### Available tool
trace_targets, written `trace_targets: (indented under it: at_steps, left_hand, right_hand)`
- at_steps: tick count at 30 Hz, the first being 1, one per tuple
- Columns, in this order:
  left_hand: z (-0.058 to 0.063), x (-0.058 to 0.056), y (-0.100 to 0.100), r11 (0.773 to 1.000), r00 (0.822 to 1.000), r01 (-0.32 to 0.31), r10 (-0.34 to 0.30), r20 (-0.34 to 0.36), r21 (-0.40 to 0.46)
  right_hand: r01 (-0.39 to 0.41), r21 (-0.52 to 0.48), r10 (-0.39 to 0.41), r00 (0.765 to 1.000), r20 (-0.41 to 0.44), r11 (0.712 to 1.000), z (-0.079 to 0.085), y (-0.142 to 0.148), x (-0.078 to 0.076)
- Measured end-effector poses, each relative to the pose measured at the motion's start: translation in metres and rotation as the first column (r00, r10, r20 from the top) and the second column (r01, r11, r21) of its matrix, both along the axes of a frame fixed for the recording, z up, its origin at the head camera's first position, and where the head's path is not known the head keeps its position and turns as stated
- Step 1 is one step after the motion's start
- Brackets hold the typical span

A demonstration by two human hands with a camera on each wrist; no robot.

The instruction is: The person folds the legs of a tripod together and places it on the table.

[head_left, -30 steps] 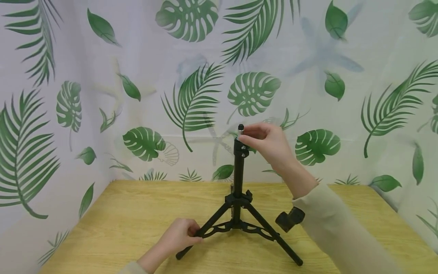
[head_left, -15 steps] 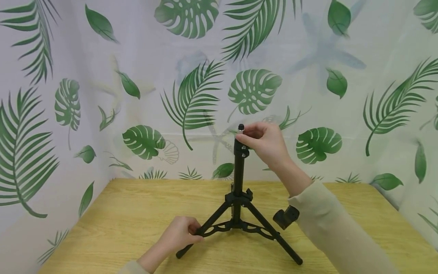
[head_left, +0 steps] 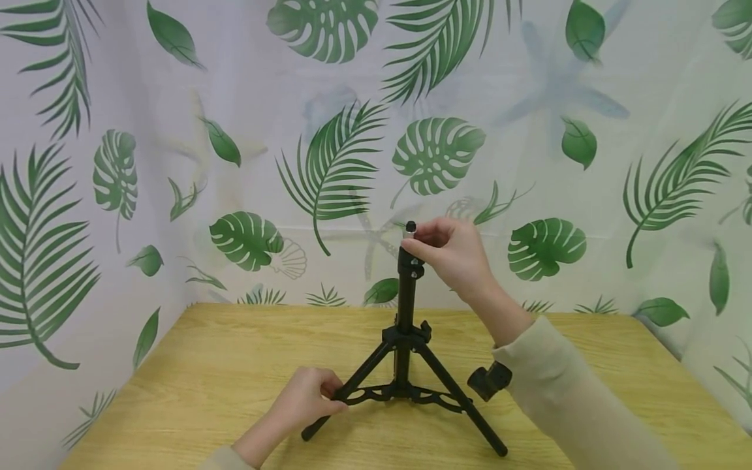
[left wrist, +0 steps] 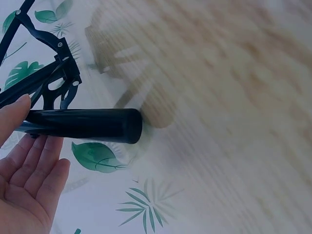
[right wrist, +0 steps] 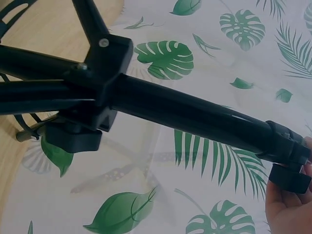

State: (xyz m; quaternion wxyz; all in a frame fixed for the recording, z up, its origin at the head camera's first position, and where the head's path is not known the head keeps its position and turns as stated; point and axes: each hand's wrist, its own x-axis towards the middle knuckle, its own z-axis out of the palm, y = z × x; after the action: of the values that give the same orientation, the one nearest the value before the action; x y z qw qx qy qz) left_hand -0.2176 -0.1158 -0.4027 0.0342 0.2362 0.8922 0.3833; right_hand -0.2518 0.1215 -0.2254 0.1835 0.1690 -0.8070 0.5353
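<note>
A black tripod light stand (head_left: 407, 307) stands upright on the table with its legs spread. My left hand (head_left: 308, 395) holds the left leg (head_left: 365, 372) low down. In the left wrist view the thumb lies on one side of that leg (left wrist: 92, 124) and the fingers on the other. My right hand (head_left: 461, 254) pinches the stand's top just below the black-tipped silver stud (head_left: 410, 228). A black knob (right wrist: 290, 178) sits by the right fingertips in the right wrist view, and another knob (right wrist: 73, 137) is at the leg collar.
The wooden table (head_left: 223, 352) meets a white curtain (head_left: 364, 85) printed with green leaves at its back and sides. A small black device (head_left: 489, 380) hangs at the right sleeve, near the stand's right leg.
The stand's top has shifted slightly left and down, and its right foot has slid a little left. My right hand moved along with the top. The left hand keeps its hold.
</note>
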Motion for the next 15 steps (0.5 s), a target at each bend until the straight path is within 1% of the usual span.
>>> trace_targets:
  at_steps: [8,15]
  left_hand:
    - [0.002,0.000,0.005,1.000,1.000,-0.001,0.001,-0.018,0.001]
    - [0.005,-0.001,0.010,1.000,0.995,0.019,-0.021,-0.093,-0.023]
  right_hand:
    - [0.013,0.020,-0.013,1.000,-0.002,1.000,-0.006,0.002,0.002]
    - [0.015,0.032,-0.015,1.000,-0.019,0.999,-0.011,0.003,0.003]
